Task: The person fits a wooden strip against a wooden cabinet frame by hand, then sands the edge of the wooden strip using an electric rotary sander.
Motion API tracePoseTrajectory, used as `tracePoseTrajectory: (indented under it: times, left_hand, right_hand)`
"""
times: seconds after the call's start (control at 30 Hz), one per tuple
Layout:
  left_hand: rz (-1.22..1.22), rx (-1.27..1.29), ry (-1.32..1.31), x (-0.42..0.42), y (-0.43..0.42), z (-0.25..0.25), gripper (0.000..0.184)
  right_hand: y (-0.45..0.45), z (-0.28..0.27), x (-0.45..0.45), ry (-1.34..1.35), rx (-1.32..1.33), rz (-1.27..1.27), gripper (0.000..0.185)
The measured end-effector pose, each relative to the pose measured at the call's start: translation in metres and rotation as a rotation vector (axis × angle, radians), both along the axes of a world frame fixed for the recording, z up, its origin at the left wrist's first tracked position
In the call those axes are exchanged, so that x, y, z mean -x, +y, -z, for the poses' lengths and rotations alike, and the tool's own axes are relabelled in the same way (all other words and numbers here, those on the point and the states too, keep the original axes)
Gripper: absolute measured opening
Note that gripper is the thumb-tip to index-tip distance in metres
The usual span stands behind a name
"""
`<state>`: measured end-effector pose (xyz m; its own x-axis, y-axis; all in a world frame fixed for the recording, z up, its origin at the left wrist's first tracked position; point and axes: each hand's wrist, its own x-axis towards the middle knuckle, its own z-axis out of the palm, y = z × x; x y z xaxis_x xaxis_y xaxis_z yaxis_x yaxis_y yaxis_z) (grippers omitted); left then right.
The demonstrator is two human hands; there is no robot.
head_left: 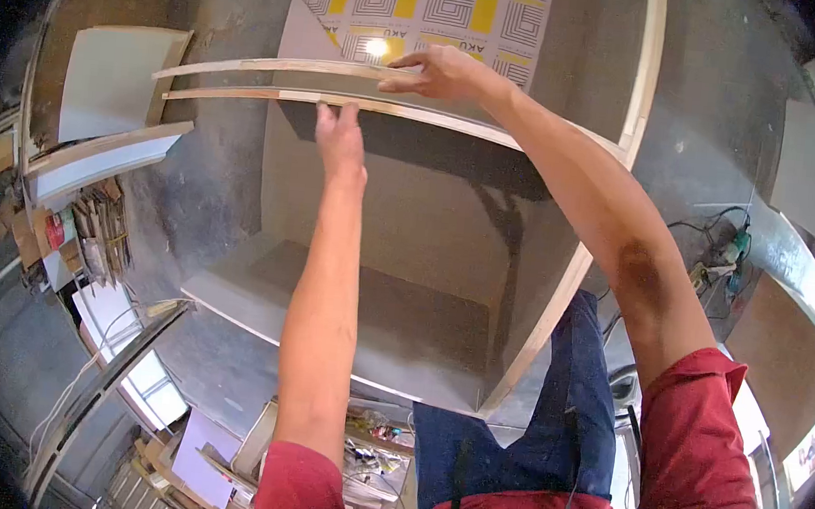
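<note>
In front of me a large open cabinet box (382, 209) of grey board lies with its open side towards me. Two long pale wooden strips run across it and stick out past its left side. My right hand (438, 71) pinches the upper wooden strip (279, 64) between thumb and fingers. Below it my left hand (339, 137) has its fingertips closed on the lower wooden strip (237, 95), which runs along the edge of the cabinet's inner divider. My left thumb is partly hidden.
A panel with yellow-and-black printed film (429, 4) is at the cabinet's far end. Boards (117, 84) lean at the left, near stacked wood offcuts (99, 232). A green corded power tool (737, 249) lies on the floor at right. Clutter (374, 465) lies by my legs.
</note>
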<state>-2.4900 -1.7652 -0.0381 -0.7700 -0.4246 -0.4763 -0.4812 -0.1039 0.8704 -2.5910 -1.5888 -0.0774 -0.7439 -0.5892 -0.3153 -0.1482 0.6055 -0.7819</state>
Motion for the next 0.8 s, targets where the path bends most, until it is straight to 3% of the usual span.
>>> tracePoseTrajectory:
  times: [0.1,0.17,0.23,0.27,0.33,0.53,0.8]
  left_hand:
    - [-0.043,0.054,0.210,0.003,0.000,0.032,0.084]
    - [-0.084,0.097,0.152,0.008,0.004,0.028,0.086]
    - [-0.075,0.376,0.079,0.017,0.001,0.028,0.087]
    - [-0.076,0.379,0.070,0.021,-0.005,0.029,0.087]
    - [0.180,1.050,0.203,0.033,-0.019,0.035,0.087]
    - [-0.039,0.818,0.159,0.068,-0.018,0.062,0.086]
    - [-0.025,0.700,0.258,0.060,-0.021,0.062,0.093]
  right_hand:
    - [-0.001,0.008,-0.004,-0.073,0.072,0.027,0.090]
    - [0.000,0.009,-0.007,-0.133,0.120,0.055,0.090]
    - [-0.001,0.010,-0.007,-0.157,0.086,0.079,0.087]
    - [-0.001,0.010,-0.008,-0.165,0.087,0.077,0.087]
    - [0.001,0.011,-0.010,-0.186,0.106,0.089,0.080]
    - [0.001,0.012,-0.019,-0.099,0.040,0.028,0.070]
    - [0.000,0.010,-0.028,-0.027,0.016,0.063,0.077]
